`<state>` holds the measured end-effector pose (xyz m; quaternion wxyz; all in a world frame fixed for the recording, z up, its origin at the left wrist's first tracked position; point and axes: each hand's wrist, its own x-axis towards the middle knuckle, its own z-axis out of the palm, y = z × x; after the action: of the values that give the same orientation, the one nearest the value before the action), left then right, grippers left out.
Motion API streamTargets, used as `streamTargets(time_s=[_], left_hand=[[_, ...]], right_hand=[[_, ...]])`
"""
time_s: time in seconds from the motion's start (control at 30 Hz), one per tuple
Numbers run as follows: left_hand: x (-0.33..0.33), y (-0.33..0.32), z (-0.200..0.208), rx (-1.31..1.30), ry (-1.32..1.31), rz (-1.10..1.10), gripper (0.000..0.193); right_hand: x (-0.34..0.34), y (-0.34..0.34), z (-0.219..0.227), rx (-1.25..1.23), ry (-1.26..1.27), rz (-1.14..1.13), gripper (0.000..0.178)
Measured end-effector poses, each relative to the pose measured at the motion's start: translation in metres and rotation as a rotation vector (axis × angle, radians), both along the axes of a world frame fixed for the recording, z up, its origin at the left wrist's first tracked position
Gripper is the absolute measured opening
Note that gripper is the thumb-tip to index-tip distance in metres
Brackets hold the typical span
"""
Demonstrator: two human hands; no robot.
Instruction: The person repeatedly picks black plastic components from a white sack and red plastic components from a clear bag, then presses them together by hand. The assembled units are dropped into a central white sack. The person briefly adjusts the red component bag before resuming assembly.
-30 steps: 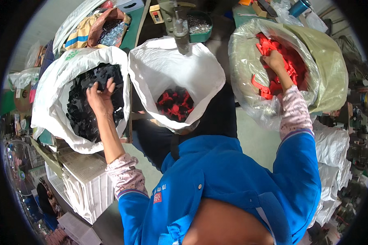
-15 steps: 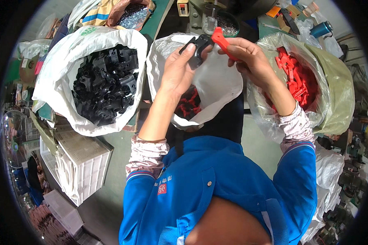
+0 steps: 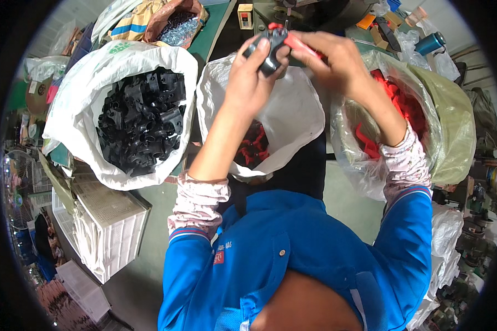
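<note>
Above the middle bag, my left hand is closed around a black moulded plastic part. My right hand, slightly blurred, grips a red plastic lever whose end meets the black part. Some red shows at the part's far end, beside a thin upright metal pin. Fingers hide how far the two pieces fit together. Below the hands, an open white bag holds red-and-black pieces.
A white sack of black parts stands at left. At right is a clear plastic bag of red levers. Screws fill a sack at the back, near a small box. White crates stand lower left.
Both hands have moved slightly away from me, to the metal pin. The red lever, held up at the black part's edge before, now lies lower against it.
</note>
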<state>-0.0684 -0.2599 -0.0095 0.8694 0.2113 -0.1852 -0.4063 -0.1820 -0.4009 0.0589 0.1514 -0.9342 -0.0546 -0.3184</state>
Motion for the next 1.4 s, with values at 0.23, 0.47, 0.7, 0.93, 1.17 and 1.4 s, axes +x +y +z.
streamTargets(time_s=[0.23,0.47,0.7,0.93,1.17,1.4], left_hand=[[0.02,-0.014,0.041,0.494,-0.32,0.152,0.028],[0.035,0.016,-0.001,0.563,-0.313,0.285,0.039],[0.156,0.142,-0.062,1.67,-1.434,1.146,0.031],[0.198,0.167,-0.077,2.147,-1.774,0.936,0.053],[0.198,0.191,-0.083,1.643,-1.633,1.076,0.053],[0.171,0.222,-0.061,0.726,-0.42,1.147,0.039]], right_hand=[[0.017,-0.009,0.002,0.34,0.244,-0.131,0.025],[-0.004,-0.005,-0.012,0.864,0.368,-0.006,0.042],[-0.087,-0.022,-0.045,1.009,0.388,-0.291,0.04],[-0.148,-0.06,-0.052,0.813,0.416,-0.481,0.027],[-0.193,-0.077,-0.106,0.378,0.719,-0.523,0.02],[-0.169,-0.091,-0.124,0.258,0.631,-0.628,0.021]])
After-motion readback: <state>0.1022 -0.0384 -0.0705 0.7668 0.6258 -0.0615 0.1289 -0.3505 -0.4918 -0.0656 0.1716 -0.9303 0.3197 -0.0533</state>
